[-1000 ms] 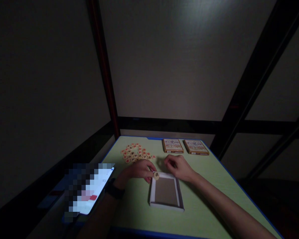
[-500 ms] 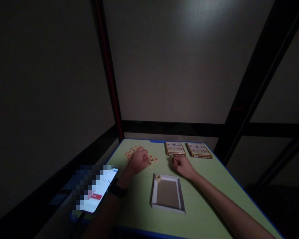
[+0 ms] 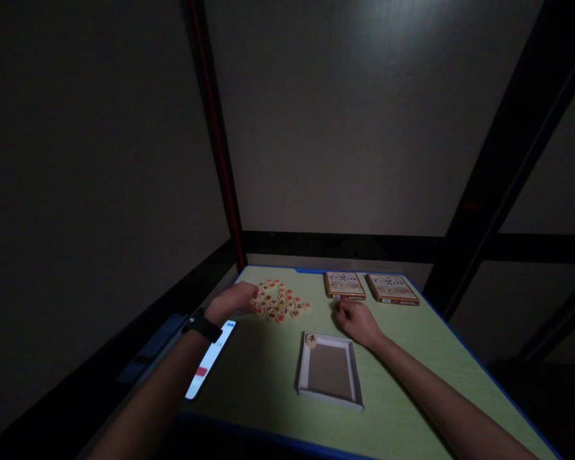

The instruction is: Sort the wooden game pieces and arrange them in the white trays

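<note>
A spread of round wooden Chinese chess pieces [image 3: 280, 303], marked in red and black, lies on the green table. My left hand [image 3: 237, 297], with a dark watch on its wrist, reaches to the left edge of these pieces. Its fingers look stretched out and touch or nearly touch the outer pieces; the fingertips are partly hidden. Curled into a fist, my right hand [image 3: 358, 321] rests on the table, and no object shows in it. Between my arms is a shallow white open box [image 3: 358, 374] with a brown bottom. One black-marked chess piece [image 3: 311, 340] sits in its far left corner.
Two flat printed boxes, a left one [image 3: 345, 285] and a right one [image 3: 393, 289], lie at the table's far side. A lit phone [image 3: 211, 364] is at the left edge, partly under my left forearm. Walls stand behind and left of the blue-edged table [image 3: 412, 409].
My left hand has moved left from over the pieces to their left side, uncovering them, and its fingers have opened out. My right hand stays in a fist. The view has shifted slightly.
</note>
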The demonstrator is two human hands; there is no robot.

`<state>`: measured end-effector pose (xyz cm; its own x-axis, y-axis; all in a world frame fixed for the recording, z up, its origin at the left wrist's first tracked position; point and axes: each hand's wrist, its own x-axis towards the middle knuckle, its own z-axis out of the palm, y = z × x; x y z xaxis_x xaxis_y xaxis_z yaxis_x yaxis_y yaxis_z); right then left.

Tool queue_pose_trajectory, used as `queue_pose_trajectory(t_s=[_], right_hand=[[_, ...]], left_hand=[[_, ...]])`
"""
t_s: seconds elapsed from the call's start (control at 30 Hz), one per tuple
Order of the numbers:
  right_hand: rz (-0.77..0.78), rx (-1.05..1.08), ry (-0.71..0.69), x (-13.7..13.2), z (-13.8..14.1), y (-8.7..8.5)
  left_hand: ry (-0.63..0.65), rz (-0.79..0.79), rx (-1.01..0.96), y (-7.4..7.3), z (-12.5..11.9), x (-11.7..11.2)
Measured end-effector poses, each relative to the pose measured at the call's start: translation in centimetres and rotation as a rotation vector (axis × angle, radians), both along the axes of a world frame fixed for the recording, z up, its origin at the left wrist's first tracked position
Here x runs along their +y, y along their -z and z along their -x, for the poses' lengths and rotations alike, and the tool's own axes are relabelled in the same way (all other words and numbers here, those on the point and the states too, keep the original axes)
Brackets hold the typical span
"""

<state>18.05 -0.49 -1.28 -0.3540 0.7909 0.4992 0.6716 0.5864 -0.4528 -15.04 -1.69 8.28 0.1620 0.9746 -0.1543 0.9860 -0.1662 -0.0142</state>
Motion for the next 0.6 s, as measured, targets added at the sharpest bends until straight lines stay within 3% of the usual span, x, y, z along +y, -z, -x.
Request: queue_pose_trajectory(t_s=[0.37,0.6], right_hand=[[-0.028,-0.097,-0.005,-0.4,0.0,-0.2],[-0.034,-0.094,-0.04,-0.3,0.1,-0.1]], left_hand=[[-0.125,0.181,-0.069,1.5,1.2,3.2],[-0.212,0.397,-0.283,0.6,1.4,5.2]])
